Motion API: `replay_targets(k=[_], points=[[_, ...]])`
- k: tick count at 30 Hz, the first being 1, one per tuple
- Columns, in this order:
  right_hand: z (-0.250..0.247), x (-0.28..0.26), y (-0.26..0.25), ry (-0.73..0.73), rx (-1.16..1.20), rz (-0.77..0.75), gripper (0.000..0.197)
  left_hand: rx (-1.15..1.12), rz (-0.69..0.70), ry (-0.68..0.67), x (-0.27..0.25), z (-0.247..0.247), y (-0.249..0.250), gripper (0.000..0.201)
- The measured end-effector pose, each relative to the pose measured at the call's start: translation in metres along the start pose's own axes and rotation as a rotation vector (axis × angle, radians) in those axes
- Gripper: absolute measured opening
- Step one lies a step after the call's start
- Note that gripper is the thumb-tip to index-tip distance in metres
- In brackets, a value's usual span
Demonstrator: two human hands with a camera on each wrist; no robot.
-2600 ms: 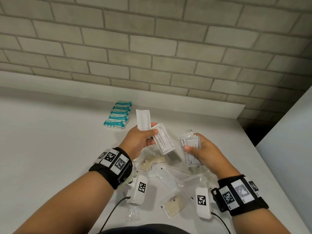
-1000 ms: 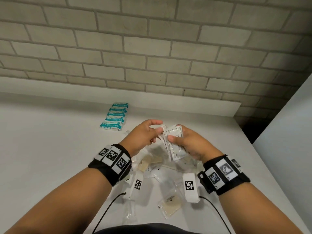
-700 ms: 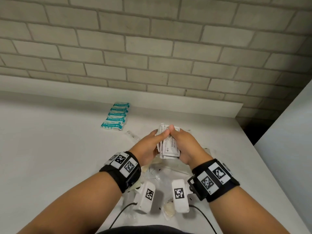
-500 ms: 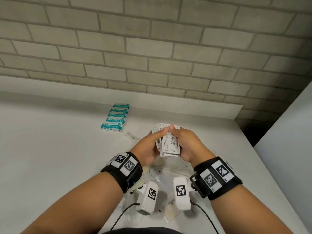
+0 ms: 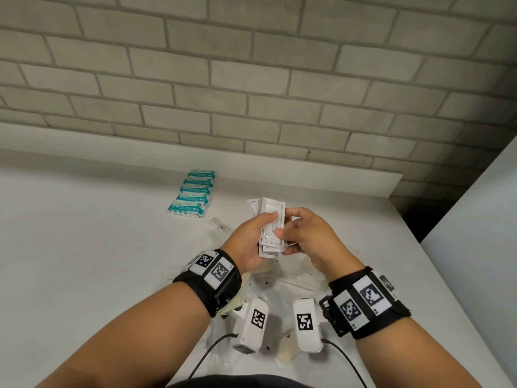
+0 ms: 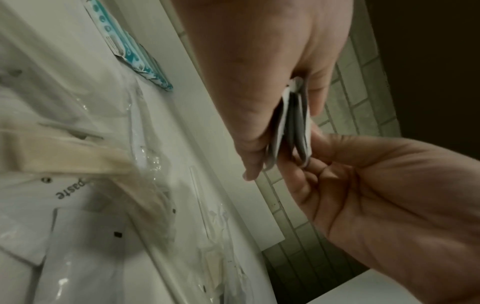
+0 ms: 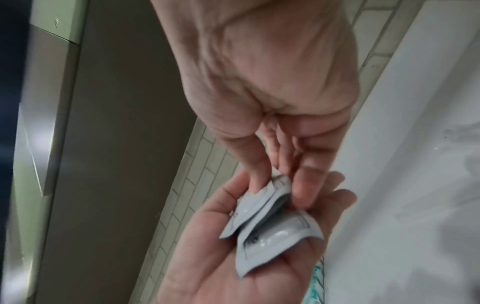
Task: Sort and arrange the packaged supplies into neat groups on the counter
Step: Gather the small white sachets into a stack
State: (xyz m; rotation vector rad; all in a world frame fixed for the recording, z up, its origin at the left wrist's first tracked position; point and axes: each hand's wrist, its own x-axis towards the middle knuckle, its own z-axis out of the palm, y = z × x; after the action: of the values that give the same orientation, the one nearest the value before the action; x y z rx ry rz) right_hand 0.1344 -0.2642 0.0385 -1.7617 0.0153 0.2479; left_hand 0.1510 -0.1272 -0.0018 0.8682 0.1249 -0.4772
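Observation:
Both hands meet over the middle of the white counter, holding one stack of white printed sachets upright between them. My left hand grips the stack from the left, thumb across its front. My right hand pinches its right edge with thumb and fingertips. In the left wrist view the sachets show edge-on between the left hand and the right hand. The right wrist view shows the sachets fanned slightly between the right hand and the left palm.
A neat row of teal packets lies at the back left. Loose clear packets, one with a beige pad, are scattered on the counter under my wrists. A small clear packet lies left of the hands. A brick wall backs the counter.
The hands, each holding sachets apart, came together and merged them into one stack. Since half a second ago the stack has been squared up and the right hand has shifted to its edge.

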Motion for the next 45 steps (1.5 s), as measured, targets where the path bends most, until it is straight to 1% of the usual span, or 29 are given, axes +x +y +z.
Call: replay_targets(k=[1, 2, 3, 4, 5, 7, 8, 9, 11, 12, 13, 15, 17, 19, 20, 22, 24, 26, 28, 29, 32, 34, 37, 41, 45], points=[[0.001, 0.001, 0.0, 0.055, -0.029, -0.05, 0.035, 0.004, 0.002, -0.035, 0.0, 0.002, -0.001, 0.026], [0.002, 0.001, 0.0, 0.1, -0.109, -0.098, 0.029, 0.002, 0.013, -0.073, 0.0, 0.003, -0.002, 0.023], [0.003, 0.002, 0.0, 0.141, -0.214, -0.145, 0.024, 0.003, 0.029, -0.096, 0.0, 0.004, -0.003, 0.022], [0.004, 0.003, 0.001, 0.178, -0.318, -0.185, 0.023, 0.014, 0.051, -0.101, -0.001, 0.005, -0.003, 0.023], [0.004, 0.003, 0.001, 0.205, -0.4, -0.215, 0.029, 0.02, 0.071, -0.096, -0.001, 0.005, -0.003, 0.024], [0.002, 0.0, 0.001, 0.222, -0.549, -0.277, 0.056, 0.031, 0.088, -0.063, 0.0, 0.002, -0.002, 0.028], [-0.001, -0.004, -0.002, 0.186, -0.595, -0.315, 0.071, 0.044, 0.084, -0.042, -0.001, 0.002, 0.0, 0.03], [-0.004, -0.008, -0.004, 0.113, -0.601, -0.344, 0.086, 0.053, 0.07, -0.032, -0.002, 0.001, 0.002, 0.035], [-0.006, -0.015, -0.012, -0.089, -0.57, -0.348, 0.117, 0.087, 0.026, -0.065, -0.004, 0.003, 0.008, 0.052], [-0.006, -0.018, -0.015, -0.182, -0.594, -0.339, 0.131, 0.111, 0.004, -0.102, -0.006, 0.007, 0.01, 0.063], [-0.005, -0.019, -0.017, -0.247, -0.658, -0.339, 0.141, 0.121, -0.014, -0.15, -0.008, 0.01, 0.012, 0.068], [-0.001, -0.02, -0.018, -0.287, -0.81, -0.37, 0.15, 0.074, -0.043, -0.216, -0.012, 0.017, 0.014, 0.07], [0.004, -0.019, -0.019, -0.231, -0.855, -0.403, 0.148, 0.074, -0.052, -0.214, -0.014, 0.02, 0.016, 0.073], [0.005, -0.021, -0.022, -0.162, -0.825, -0.435, 0.143, 0.092, -0.042, -0.206, -0.015, 0.019, 0.017, 0.071], [0.005, -0.022, -0.022, -0.165, -0.814, -0.438, 0.145, 0.101, -0.036, -0.195, -0.016, 0.018, 0.018, 0.066], [0.006, -0.024, -0.023, -0.228, -0.801, -0.414, 0.151, 0.135, -0.029, -0.168, -0.018, 0.017, 0.019, 0.056], [0.007, -0.026, -0.026, -0.264, -0.776, -0.382, 0.152, 0.149, -0.037, -0.153, -0.02, 0.017, 0.018, 0.058], [0.008, -0.027, -0.03, -0.225, -0.768, -0.371, 0.15, 0.131, -0.045, -0.158, -0.022, 0.017, 0.018, 0.059], [0.01, -0.027, -0.032, -0.183, -0.757, -0.378, 0.149, 0.098, -0.043, -0.191, -0.025, 0.019, 0.021, 0.053], [0.011, -0.028, -0.033, -0.183, -0.747, -0.374, 0.15, 0.081, -0.046, -0.205, -0.026, 0.019, 0.024, 0.053], [0.015, -0.028, -0.034, -0.205, -0.755, -0.361, 0.151, 0.122, -0.068, -0.223, -0.033, 0.018, 0.032, 0.061], [0.02, -0.029, -0.038, -0.175, -0.77, -0.384, 0.146, 0.135, -0.087, -0.244, -0.037, 0.017, 0.036, 0.062], [0.027, -0.031, -0.041, -0.142, -0.751, -0.42, 0.143, 0.104, -0.104, -0.251, -0.041, 0.015, 0.042, 0.059], [0.039, -0.034, -0.043, -0.18, -0.827, -0.406, 0.148, 0.095, -0.138, -0.231, -0.044, 0.012, 0.044, 0.046], [0.048, -0.031, -0.048, -0.156, -0.831, -0.428, 0.143, -0.011, -0.172, -0.253, -0.051, 0.009, 0.048, 0.042]])
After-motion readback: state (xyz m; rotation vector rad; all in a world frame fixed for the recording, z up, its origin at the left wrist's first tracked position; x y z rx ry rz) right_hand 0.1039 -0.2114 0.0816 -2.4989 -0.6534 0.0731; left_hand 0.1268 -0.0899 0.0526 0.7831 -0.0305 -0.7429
